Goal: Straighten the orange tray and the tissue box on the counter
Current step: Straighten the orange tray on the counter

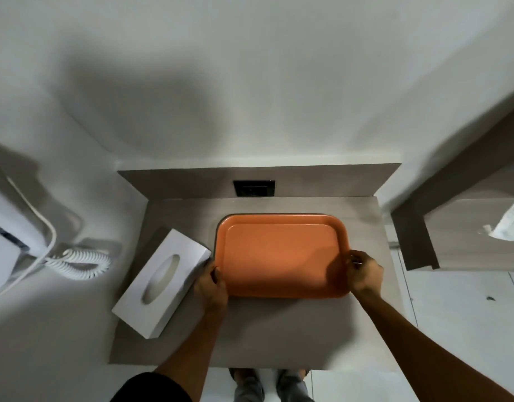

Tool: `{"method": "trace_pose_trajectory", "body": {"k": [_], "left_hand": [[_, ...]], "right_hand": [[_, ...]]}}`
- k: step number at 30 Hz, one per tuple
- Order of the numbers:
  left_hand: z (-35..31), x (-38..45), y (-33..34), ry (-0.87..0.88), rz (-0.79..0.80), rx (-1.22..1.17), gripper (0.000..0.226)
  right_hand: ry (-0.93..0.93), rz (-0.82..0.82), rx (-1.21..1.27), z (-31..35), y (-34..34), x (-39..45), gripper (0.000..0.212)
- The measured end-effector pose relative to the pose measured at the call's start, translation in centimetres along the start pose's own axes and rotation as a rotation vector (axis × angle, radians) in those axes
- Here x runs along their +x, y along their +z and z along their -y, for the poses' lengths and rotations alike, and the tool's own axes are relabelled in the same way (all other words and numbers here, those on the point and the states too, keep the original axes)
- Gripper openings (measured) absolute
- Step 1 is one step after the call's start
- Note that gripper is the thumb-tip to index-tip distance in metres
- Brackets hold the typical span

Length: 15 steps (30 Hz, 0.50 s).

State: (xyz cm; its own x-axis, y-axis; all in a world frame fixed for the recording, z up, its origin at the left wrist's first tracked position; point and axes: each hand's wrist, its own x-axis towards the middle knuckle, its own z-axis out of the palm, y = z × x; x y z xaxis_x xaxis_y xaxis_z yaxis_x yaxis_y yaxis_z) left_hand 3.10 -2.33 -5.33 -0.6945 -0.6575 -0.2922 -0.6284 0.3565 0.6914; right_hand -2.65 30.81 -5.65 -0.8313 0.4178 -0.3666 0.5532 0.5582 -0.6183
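Our left hand (212, 285) is closed over the left short rim of the flat orange plastic tray (281, 256), thumb on top and fingers tucked below. Our right hand (364, 272) is clamped on the right short rim in the same way, so the tray lies held between both hands. It sits on the grey wood-grain bench (267, 329), toward the back and a little right of centre, its long axis running left to right, close to parallel with the back edge. We judge it nearly straight already.

The white rectangular cardboard tissue box (162, 282) lies just to the left of our left hand, one corner touching or almost touching the tray's left rim; we cannot tell which. Its long axis runs diagonally, far end leaning right, and its near end overhangs the bench's left edge. The left hand is plainly nearer, so turning the box square likely falls to it.

Beyond, a white coiled cord (78, 264) hangs by the wall.
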Motion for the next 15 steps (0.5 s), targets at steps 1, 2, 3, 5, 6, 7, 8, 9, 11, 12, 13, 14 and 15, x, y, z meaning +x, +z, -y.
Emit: {"method": "trace_pose_trajectory", "body": {"k": [1,2,3,5,6,7,8,9,11,12,13,14,15], "left_hand": [[0.2,0.2,0.1,-0.004,-0.001,0.001,0.033],[0.3,0.4,0.3,-0.012,-0.002,0.001,0.033],[0.4,0.5,0.5,-0.025,0.001,-0.004,0.033],[0.2,0.6,0.9,-0.076,0.021,-0.036,0.034],[0.1,0.5,1.1,-0.113,0.029,-0.061,0.035],[0.0,0.3,1.2,-0.144,0.024,-0.098,0.036],[-0.2,-0.2,1.2,-0.171,0.003,-0.140,0.038],[-0.3,-1.0,1.3,-0.194,-0.023,-0.164,0.042],[-0.1,-3.2,1.5,-0.185,-0.052,-0.125,0.065],[0.3,-4.6,1.6,-0.112,-0.054,-0.056,0.081],[0.9,-6.0,1.6,0.000,-0.033,0.028,0.096],[1.7,-7.0,1.6,0.134,0.017,0.122,0.105],[2.7,-7.7,1.6,0.281,0.087,0.222,0.105]], "right_hand": [[0.005,-0.003,0.009,-0.2,0.3,0.0,0.030],[0.010,-0.003,0.020,-0.4,0.5,-0.1,0.030],[0.015,-0.002,0.038,-0.7,0.7,-0.1,0.031],[0.003,-0.012,0.087,-1.2,0.9,-0.3,0.034],[-0.017,-0.017,0.112,-1.5,1.0,-0.5,0.039],[-0.051,-0.017,0.120,-1.8,1.0,-0.8,0.047],[-0.100,-0.015,0.098,-2.3,1.1,-1.4,0.058],[-0.163,-0.015,0.048,-2.8,1.2,-2.0,0.069],[-0.349,-0.002,-0.085,-4.0,1.6,-3.7,0.080],[-0.479,0.020,-0.169,-4.7,2.0,-4.5,0.082],[-0.614,0.063,-0.253,-5.5,2.4,-5.3,0.083],[-0.733,0.128,-0.318,-6.3,2.8,-6.1,0.083],[-0.822,0.199,-0.369,-7.1,3.3,-6.9,0.084]]}}
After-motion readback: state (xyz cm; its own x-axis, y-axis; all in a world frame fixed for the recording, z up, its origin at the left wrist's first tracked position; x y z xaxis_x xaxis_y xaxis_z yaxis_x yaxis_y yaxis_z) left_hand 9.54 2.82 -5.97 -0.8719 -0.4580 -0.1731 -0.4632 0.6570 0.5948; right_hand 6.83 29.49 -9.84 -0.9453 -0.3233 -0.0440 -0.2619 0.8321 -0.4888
